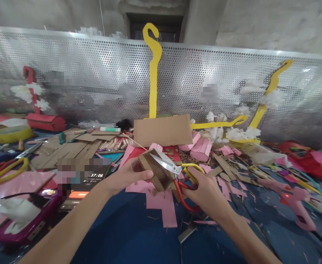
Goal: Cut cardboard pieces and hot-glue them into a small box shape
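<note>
Between my two hands is a small folded piece of brown cardboard [161,180], tilted and box-like. My left hand [134,172] grips its left side, thumb on the near face. Scissors [167,165] with one yellow and one red handle are in my right hand [206,187], fingers through the loops. Their blades are parted and lie over the cardboard; whether they touch it I cannot tell. Beneath, cut pink paper [163,211] lies on the blue table [116,234]. Just behind stands a larger cardboard box [163,130] with a yellow hooked strip [154,77] rising behind it.
A pink glue gun [293,201] with a cord lies at right among paper scraps. At left are a phone [80,187], a purple box with tissue [25,216], other scissors [9,172], and yellow tape [11,134]. A perforated metal panel [94,77] closes off the back.
</note>
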The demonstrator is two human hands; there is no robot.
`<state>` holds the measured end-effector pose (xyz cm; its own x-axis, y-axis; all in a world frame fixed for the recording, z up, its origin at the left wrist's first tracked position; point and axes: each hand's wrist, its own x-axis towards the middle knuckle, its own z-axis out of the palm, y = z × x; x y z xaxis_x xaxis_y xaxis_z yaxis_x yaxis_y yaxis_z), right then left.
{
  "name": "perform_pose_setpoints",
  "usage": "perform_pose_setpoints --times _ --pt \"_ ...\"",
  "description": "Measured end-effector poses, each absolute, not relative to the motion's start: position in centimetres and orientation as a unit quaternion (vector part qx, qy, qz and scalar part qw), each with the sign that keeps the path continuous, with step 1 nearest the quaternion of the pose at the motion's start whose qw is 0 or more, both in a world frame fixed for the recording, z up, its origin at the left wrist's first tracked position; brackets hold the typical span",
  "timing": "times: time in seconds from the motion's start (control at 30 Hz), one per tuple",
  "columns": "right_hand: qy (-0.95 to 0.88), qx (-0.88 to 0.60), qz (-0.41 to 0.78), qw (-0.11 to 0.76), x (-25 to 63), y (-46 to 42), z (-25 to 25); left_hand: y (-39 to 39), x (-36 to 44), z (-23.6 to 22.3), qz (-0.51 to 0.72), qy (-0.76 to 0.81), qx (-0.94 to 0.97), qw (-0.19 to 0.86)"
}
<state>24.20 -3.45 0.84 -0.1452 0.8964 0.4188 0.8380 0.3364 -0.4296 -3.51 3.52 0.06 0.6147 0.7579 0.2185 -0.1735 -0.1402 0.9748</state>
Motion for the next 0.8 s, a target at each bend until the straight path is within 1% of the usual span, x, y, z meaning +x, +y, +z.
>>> perform_pose_setpoints --times 0.4,0.8 --pt "-0.755 -0.558 -0.013 0.344 24.31 -3.21 0.06 3.31 -2.85 0.39 0.372 0.232 0.645 0.626" --pt "-0.748 -0.56 0.005 0.356 24.14 -3.27 -0.12 3.58 -3.07 -0.03 0.382 0.24 0.638 0.624"
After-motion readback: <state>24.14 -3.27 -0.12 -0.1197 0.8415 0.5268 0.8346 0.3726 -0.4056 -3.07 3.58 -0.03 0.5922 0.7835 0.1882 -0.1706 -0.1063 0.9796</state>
